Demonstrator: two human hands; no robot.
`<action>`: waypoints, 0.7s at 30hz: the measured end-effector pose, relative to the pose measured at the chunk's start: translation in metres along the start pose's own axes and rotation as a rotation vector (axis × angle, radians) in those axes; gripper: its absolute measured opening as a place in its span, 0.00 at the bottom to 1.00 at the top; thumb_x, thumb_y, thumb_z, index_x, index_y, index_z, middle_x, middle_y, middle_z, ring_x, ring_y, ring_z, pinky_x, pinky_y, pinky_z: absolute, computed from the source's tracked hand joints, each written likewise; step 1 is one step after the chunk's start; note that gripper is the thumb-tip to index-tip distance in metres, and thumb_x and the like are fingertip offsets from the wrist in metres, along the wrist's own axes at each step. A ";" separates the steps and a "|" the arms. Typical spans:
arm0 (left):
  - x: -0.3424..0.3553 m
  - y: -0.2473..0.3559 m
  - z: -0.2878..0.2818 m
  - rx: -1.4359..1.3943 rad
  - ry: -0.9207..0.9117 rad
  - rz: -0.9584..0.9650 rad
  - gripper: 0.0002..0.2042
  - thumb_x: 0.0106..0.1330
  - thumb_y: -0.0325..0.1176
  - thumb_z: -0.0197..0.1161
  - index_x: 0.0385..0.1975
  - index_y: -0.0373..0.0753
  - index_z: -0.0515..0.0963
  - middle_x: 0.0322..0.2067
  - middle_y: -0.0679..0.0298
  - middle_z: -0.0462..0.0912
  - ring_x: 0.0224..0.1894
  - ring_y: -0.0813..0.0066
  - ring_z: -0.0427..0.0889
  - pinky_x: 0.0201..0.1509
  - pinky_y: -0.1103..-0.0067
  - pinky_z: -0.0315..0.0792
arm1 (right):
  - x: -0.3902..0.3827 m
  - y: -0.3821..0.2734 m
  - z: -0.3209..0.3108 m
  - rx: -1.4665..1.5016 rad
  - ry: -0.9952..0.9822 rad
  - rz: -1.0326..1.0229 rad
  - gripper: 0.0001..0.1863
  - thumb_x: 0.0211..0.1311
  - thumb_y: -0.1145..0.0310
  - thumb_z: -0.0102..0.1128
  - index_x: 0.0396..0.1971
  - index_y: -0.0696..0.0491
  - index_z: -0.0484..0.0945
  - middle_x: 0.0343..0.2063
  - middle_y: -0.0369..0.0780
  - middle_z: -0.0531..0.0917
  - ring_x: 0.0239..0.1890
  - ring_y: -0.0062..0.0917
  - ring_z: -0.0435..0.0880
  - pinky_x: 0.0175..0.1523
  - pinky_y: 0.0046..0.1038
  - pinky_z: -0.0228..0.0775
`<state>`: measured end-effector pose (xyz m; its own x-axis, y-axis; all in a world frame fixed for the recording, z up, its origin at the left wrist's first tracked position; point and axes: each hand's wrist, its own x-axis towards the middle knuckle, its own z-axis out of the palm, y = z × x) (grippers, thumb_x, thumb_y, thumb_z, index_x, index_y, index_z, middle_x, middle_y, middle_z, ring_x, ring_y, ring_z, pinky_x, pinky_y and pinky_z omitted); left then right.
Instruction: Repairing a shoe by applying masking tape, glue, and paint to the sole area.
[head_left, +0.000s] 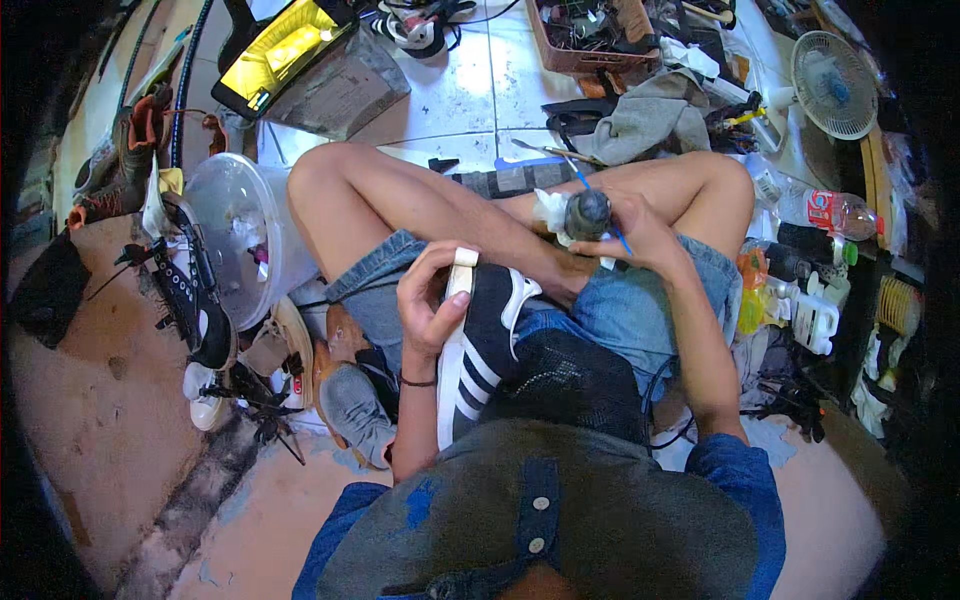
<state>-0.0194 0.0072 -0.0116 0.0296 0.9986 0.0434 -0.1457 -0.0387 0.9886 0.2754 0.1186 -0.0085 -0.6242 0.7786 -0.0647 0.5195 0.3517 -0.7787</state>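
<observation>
My left hand (430, 305) is closed around one end of a black sneaker (490, 305) with white stripes and a white sole. The sneaker stands on end against my lap, and a cream strip (464, 258) shows at its upper end beside my fingers. Over my crossed legs, my right hand (635, 230) grips a dark, rounded object (588, 214) whose kind I cannot make out. Crumpled white material (552, 212) sits against that object, and a thin blue stick or cord (577, 172) shows behind it. A black mesh cloth (575, 385) lies across my lap.
Left of me stand a clear plastic tub (235, 235), a black high-top shoe (190, 290) and a grey shoe (355, 405). A lit screen (280, 55) leans ahead. A crate of tools (590, 60), a grey cloth (650, 115), a fan (835, 85) and plastic bottles (840, 213) lie ahead and right.
</observation>
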 end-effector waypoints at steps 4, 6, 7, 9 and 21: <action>0.001 -0.002 -0.001 0.008 -0.003 0.016 0.22 0.54 0.38 0.63 0.44 0.27 0.76 0.46 0.52 0.77 0.49 0.65 0.76 0.56 0.74 0.68 | -0.008 -0.009 0.005 -0.034 0.082 0.003 0.31 0.44 0.59 0.77 0.47 0.59 0.77 0.41 0.48 0.84 0.45 0.42 0.83 0.52 0.36 0.74; 0.002 0.000 -0.001 0.012 -0.007 0.012 0.22 0.54 0.37 0.63 0.44 0.27 0.76 0.46 0.51 0.77 0.49 0.65 0.76 0.57 0.74 0.68 | -0.012 -0.010 0.005 -0.045 0.122 0.023 0.30 0.44 0.60 0.77 0.47 0.59 0.78 0.40 0.48 0.84 0.44 0.41 0.84 0.52 0.36 0.75; 0.002 0.000 -0.001 0.013 -0.006 0.014 0.22 0.54 0.37 0.63 0.44 0.27 0.76 0.46 0.51 0.77 0.49 0.65 0.76 0.57 0.74 0.68 | -0.012 -0.011 0.004 0.077 0.131 0.075 0.30 0.44 0.60 0.77 0.47 0.59 0.78 0.39 0.47 0.84 0.43 0.39 0.84 0.51 0.34 0.75; 0.002 0.000 -0.001 0.007 -0.006 0.005 0.21 0.54 0.37 0.63 0.43 0.27 0.76 0.46 0.51 0.77 0.50 0.65 0.76 0.57 0.74 0.68 | -0.011 -0.014 0.004 0.200 0.137 0.123 0.30 0.43 0.60 0.77 0.46 0.59 0.78 0.39 0.46 0.85 0.42 0.38 0.85 0.51 0.33 0.75; 0.003 0.004 0.000 0.017 -0.010 -0.028 0.21 0.54 0.36 0.63 0.44 0.27 0.76 0.47 0.52 0.77 0.50 0.66 0.77 0.56 0.76 0.68 | -0.015 -0.028 -0.002 0.126 0.228 0.117 0.24 0.42 0.63 0.78 0.39 0.57 0.81 0.35 0.43 0.85 0.39 0.35 0.85 0.46 0.32 0.76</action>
<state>-0.0194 0.0099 -0.0074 0.0430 0.9989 0.0170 -0.1278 -0.0114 0.9917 0.2710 0.0977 0.0156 -0.4098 0.9117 -0.0277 0.4947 0.1967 -0.8465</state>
